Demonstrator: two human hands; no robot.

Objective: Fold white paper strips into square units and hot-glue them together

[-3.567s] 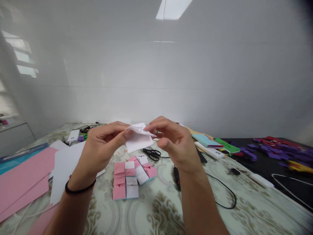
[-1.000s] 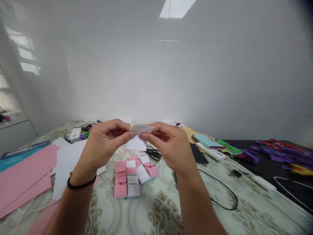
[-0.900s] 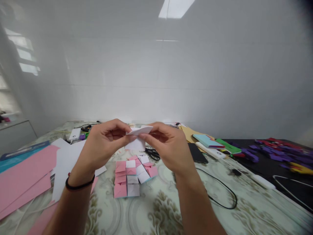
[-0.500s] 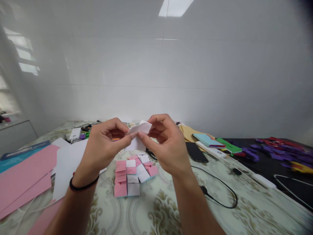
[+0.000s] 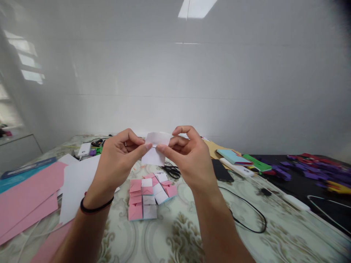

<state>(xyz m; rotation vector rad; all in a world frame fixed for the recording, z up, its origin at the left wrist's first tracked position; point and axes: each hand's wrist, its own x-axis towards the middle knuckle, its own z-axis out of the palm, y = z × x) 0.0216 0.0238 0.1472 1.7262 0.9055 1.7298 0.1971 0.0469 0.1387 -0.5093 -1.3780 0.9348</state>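
A small white paper (image 5: 154,157) with a crease across it is held up over the table. My left hand (image 5: 120,157) pinches its left side between thumb and fingers. On the right side, my right hand (image 5: 190,157) grips the same paper, its thumb pressed near the crease. Below the hands, several folded pink pieces (image 5: 135,212) and folded white pieces (image 5: 149,211) lie side by side on the patterned tablecloth (image 5: 164,241). Black scissors (image 5: 172,171) rest just behind them, partly hidden by the paper.
Pink sheets (image 5: 30,197) and white sheets (image 5: 78,186) lie at the left. A black phone (image 5: 221,171), a white power strip (image 5: 237,168) and a black cable (image 5: 255,208) are at the right. Purple paper pieces (image 5: 312,173) cover a dark surface farther right.
The white paper has opened out from a tilted fold, and its upper part now faces me. My right fingers have lifted and spread slightly. The scissors show more.
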